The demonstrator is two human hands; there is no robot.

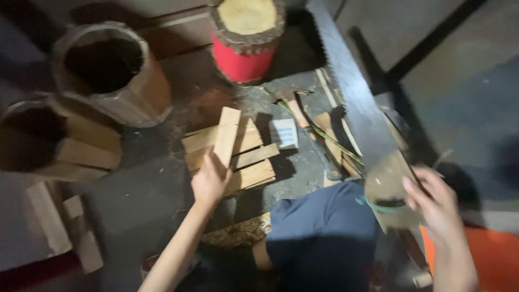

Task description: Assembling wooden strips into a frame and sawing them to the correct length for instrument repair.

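Observation:
My left hand [210, 181] grips the near end of a short wooden slat [226, 135], which lies tilted over a small pile of similar slats [254, 165] on the dark floor. My right hand [435, 208] holds the handle end of a long hand saw [357, 103]; its toothed blade runs away from me toward the top of the view. My knee in dark blue cloth [324, 232] is between the two hands.
Two round wooden barrel-like tubs [116, 70] [51, 143] stand at the left. A log stump with a red band [246, 38] stands at the top. A hatchet [294, 103], a small white box [285, 133] and wood scraps lie by the saw.

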